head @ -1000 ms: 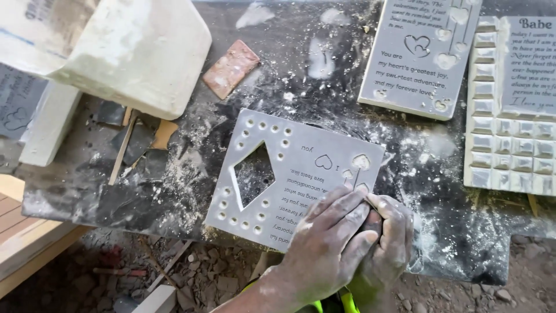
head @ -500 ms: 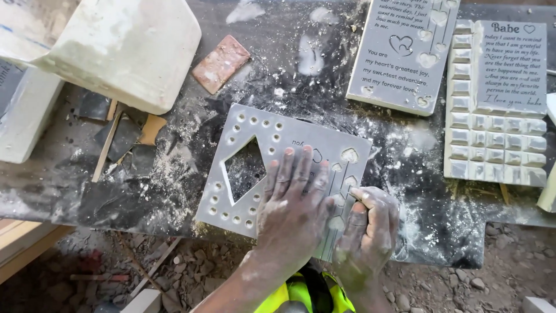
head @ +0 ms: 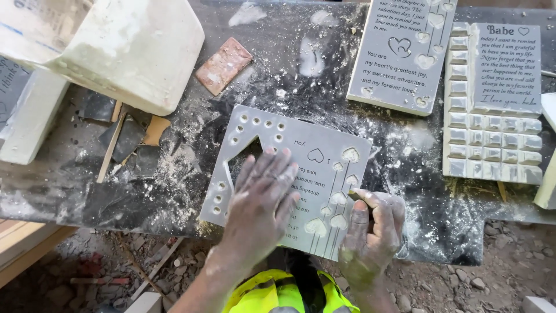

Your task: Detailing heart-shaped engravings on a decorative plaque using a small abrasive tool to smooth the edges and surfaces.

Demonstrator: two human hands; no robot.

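A pale grey cast plaque (head: 324, 168) with raised hearts, small round holes and a diamond-shaped cutout lies flat on the dark dusty worktop (head: 174, 168). My left hand (head: 260, 203) rests flat on its middle, fingers spread, holding it down. My right hand (head: 370, 232) is at the plaque's right edge, its dusty fingers pinching a small dark piece (head: 356, 195) against that edge; what the piece is I cannot tell. Both hands are coated in white dust.
Two finished plaques stand at the back right: a grey one with hearts (head: 399, 52) and a white block-patterned one (head: 495, 98). A large white mould (head: 127, 46) and a white block (head: 32, 116) are at the left. A small brick-coloured slab (head: 223, 65) and dark scraps (head: 127, 139) lie between.
My left hand has slid up from the plaque's lower right corner onto its middle and opened flat. My right hand now stands apart at the plaque's right edge.
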